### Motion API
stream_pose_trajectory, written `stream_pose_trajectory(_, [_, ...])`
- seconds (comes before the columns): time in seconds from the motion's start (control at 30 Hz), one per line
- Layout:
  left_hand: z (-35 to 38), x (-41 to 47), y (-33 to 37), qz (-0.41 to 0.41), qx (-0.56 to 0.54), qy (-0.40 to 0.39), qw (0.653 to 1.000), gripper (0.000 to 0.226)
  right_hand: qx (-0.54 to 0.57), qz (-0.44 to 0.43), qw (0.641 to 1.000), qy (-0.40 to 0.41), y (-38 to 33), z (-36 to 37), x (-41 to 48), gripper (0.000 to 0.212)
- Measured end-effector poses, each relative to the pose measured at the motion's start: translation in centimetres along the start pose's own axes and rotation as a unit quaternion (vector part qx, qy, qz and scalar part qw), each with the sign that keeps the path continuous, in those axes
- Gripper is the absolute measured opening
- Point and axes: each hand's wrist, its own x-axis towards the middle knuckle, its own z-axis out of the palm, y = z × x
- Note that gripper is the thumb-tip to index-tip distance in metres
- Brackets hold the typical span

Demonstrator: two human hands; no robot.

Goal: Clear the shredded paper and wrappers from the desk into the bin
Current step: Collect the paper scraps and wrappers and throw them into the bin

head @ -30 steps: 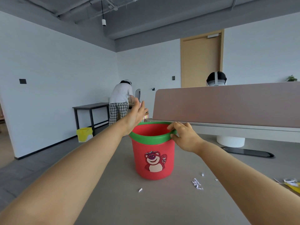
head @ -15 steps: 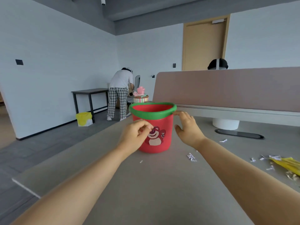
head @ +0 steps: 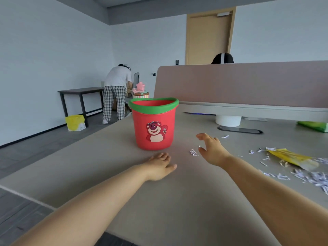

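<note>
We see the bin (head: 154, 124) upright on the desk (head: 177, 201), both hands empty, left hand (head: 159, 166) flat, right hand (head: 212, 150) spread wide near shredded paper (head: 193, 152), wrapper (head: 291, 158) farther right.

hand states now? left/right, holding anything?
Left hand: open, palm down on the desk, holding nothing.
Right hand: open, fingers spread, empty, near the shredded paper.

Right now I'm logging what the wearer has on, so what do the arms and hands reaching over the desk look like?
Both forearms are bare, with no sleeve in view. The left hand and right hand wear no gloves, and no rings, watch or bracelet can be seen on them.
</note>
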Motion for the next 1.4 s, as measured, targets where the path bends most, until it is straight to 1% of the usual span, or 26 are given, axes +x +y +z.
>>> stream_pose_trajectory(0.13, [0.2, 3.7, 4.2, 0.037, 0.028, 0.006, 0.999, 0.073, -0.022, 0.035, 0.999, 0.012, 3.8, -2.3, -1.4, 0.047])
stream_pose_trajectory(0.3, [0.1, 8.0, 7.8, 0.066, 0.000, 0.011, 0.998, 0.085, -0.057, 0.087, 0.994, 0.045, 9.1, -6.1, -4.2, 0.047])
stream_pose_trajectory(0.4, [-0.3, 10.3, 9.5, 0.071, -0.012, 0.024, 0.997, 0.096, -0.080, 0.123, 0.987, 0.063, 12.1, -8.0, -5.9, 0.053])
stream_pose_trajectory(0.47, [-0.8, 12.1, 10.4, 0.072, -0.017, 0.026, 0.997, 0.100, -0.112, 0.149, 0.980, 0.071, 13.6, -9.2, -7.3, 0.068])
stream_pose_trajectory(0.57, [-1.5, 15.3, 11.7, 0.068, -0.015, 0.020, 0.997, 0.101, -0.177, 0.170, 0.968, 0.053, 15.8, -11.1, -9.1, 0.112])
stream_pose_trajectory(0.63, [-1.8, 17.5, 13.0, 0.064, -0.003, 0.019, 0.998, 0.099, -0.194, 0.198, 0.960, 0.021, 17.7, -12.2, -10.1, 0.126])
stream_pose_trajectory(0.7, [-2.0, 19.4, 14.5, 0.073, 0.007, 0.017, 0.997, 0.098, -0.197, 0.223, 0.955, -0.013, 19.3, -13.1, -10.6, 0.131])
stream_pose_trajectory(0.83, [-2.1, 22.9, 17.1, 0.103, 0.023, 0.008, 0.994, 0.095, -0.189, 0.238, 0.951, -0.063, 21.3, -13.7, -9.5, 0.113])
stream_pose_trajectory(0.93, [-2.1, 24.5, 18.1, 0.144, 0.045, -0.002, 0.988, 0.082, -0.197, 0.217, 0.952, -0.091, 22.0, -13.4, -7.2, 0.110])
stream_pose_trajectory(1.0, [-1.9, 25.0, 18.3, 0.183, 0.054, 0.008, 0.982, 0.074, -0.200, 0.201, 0.953, -0.107, 22.3, -13.1, -5.0, 0.110])
stream_pose_trajectory(1.1, [-1.3, 24.9, 18.1, 0.219, -0.012, 0.026, 0.975, 0.067, -0.205, 0.173, 0.956, -0.122, 22.1, -12.5, -1.6, 0.104])
stream_pose_trajectory(1.2, [-0.9, 24.1, 17.9, 0.237, -0.061, 0.044, 0.969, 0.057, -0.192, 0.178, 0.952, -0.157, 21.8, -10.9, 0.2, 0.094])
stream_pose_trajectory(1.3, [-0.7, 22.3, 17.7, 0.256, -0.062, 0.024, 0.964, 0.053, -0.216, 0.184, 0.941, -0.184, 21.9, -9.7, 0.0, 0.088])
stream_pose_trajectory(1.4, [-0.7, 19.5, 17.3, 0.276, -0.076, -0.019, 0.958, 0.053, -0.172, 0.176, 0.951, -0.189, 21.2, -10.1, -1.4, 0.078])
